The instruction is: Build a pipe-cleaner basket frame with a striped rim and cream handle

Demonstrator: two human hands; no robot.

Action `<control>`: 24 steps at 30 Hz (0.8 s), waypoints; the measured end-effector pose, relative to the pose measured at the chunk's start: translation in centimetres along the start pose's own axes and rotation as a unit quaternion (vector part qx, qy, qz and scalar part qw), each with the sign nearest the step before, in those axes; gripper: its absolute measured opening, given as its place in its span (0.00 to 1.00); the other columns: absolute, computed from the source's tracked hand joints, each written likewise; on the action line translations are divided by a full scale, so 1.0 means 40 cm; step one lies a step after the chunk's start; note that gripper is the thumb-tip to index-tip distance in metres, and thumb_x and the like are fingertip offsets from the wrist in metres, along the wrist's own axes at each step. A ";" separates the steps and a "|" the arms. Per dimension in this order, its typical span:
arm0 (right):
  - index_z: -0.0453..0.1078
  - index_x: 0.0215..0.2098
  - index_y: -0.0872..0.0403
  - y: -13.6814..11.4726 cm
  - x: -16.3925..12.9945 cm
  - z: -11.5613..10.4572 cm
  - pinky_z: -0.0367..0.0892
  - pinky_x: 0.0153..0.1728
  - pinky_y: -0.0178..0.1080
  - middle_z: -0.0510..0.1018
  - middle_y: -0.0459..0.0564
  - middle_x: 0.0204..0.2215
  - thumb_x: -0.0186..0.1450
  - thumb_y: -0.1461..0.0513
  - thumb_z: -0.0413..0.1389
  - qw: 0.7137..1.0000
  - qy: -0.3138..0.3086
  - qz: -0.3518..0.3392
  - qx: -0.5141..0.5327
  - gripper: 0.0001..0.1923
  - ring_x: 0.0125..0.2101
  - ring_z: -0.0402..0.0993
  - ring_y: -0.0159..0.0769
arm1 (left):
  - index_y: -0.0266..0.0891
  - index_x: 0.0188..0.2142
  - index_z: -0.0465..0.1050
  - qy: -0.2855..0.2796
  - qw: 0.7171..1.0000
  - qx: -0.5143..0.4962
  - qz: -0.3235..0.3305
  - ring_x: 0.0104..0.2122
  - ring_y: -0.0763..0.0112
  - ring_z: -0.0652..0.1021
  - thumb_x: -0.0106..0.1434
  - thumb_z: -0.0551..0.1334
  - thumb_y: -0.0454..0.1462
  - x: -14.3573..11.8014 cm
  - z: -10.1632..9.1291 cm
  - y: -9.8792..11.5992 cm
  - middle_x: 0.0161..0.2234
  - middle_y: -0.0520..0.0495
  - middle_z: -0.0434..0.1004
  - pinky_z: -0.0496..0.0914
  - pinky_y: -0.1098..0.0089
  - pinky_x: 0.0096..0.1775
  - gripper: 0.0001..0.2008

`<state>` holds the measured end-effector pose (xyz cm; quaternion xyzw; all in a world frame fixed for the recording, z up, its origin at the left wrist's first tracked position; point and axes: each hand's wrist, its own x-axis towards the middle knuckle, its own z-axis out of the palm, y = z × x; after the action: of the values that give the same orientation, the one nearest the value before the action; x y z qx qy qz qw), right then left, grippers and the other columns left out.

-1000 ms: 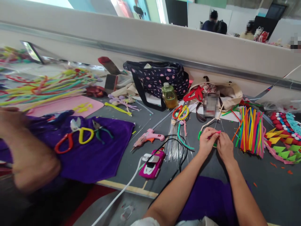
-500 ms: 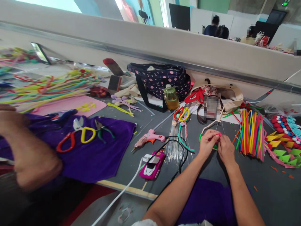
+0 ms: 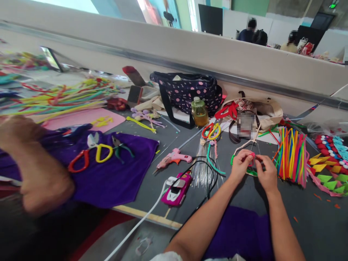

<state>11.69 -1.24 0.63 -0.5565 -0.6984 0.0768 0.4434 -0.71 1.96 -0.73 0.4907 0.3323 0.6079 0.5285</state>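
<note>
Head view, right hand (image 3: 268,175) shifted rightward, apart

A dark grey surface (image 3: 152,181) carried a purple cloth (image 3: 108,181), a pink glue gun (image 3: 174,158), a polka-dot bag (image 3: 187,92), an oil bottle (image 3: 199,112) and bundled coloured sticks (image 3: 290,154).

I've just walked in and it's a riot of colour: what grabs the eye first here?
Two bare hands, left hand and right hand, pinch a small pink piece mid-table. Right of them lies a bright bundle of coloured sticks. At left, red and yellow scissors rest on a purple cloth.
</note>
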 end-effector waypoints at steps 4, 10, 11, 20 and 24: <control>0.73 0.38 0.53 -0.015 0.018 -0.014 0.68 0.37 0.40 0.75 0.51 0.35 0.66 0.58 0.51 0.990 0.065 0.048 0.112 0.11 0.37 0.71 0.37 | 0.34 0.32 0.73 -0.036 0.997 -0.023 -0.070 0.23 0.78 0.65 0.59 0.61 0.48 -0.003 0.003 -0.001 0.25 0.50 0.68 0.62 0.76 0.24 0.17; 0.75 0.39 0.52 -0.035 0.034 -0.010 0.67 0.29 0.37 0.74 0.50 0.33 0.64 0.56 0.53 0.975 0.023 0.097 0.199 0.12 0.30 0.70 0.34 | 0.34 0.30 0.70 -0.074 0.995 -0.024 -0.067 0.24 0.78 0.66 0.58 0.62 0.49 -0.005 0.009 -0.005 0.25 0.50 0.69 0.61 0.76 0.26 0.18; 0.75 0.39 0.52 -0.034 0.033 -0.010 0.67 0.28 0.36 0.73 0.50 0.33 0.64 0.56 0.53 0.973 0.016 0.102 0.207 0.12 0.30 0.70 0.33 | 0.34 0.30 0.70 -0.080 0.994 -0.028 -0.070 0.24 0.78 0.66 0.58 0.62 0.49 -0.005 0.009 -0.004 0.25 0.51 0.68 0.61 0.76 0.26 0.18; 0.75 0.37 0.52 -0.019 0.028 -0.014 0.67 0.29 0.36 0.72 0.48 0.32 0.63 0.57 0.55 0.971 0.014 0.086 0.223 0.09 0.30 0.70 0.33 | 0.33 0.29 0.73 -0.102 0.988 -0.063 -0.100 0.24 0.78 0.65 0.55 0.65 0.49 -0.004 0.002 0.009 0.24 0.51 0.68 0.60 0.76 0.27 0.18; 0.75 0.34 0.53 -0.031 0.027 -0.012 0.68 0.32 0.38 0.73 0.49 0.30 0.62 0.58 0.56 0.983 0.070 0.047 0.165 0.08 0.33 0.70 0.35 | 0.33 0.30 0.75 -0.106 0.988 -0.050 -0.102 0.24 0.76 0.66 0.54 0.64 0.51 -0.005 0.001 0.001 0.23 0.50 0.68 0.61 0.74 0.28 0.21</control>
<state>11.18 -0.97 2.22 -0.5123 -0.6163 0.1724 0.5727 -0.67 1.77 -0.74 0.4885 0.2924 0.5111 0.6439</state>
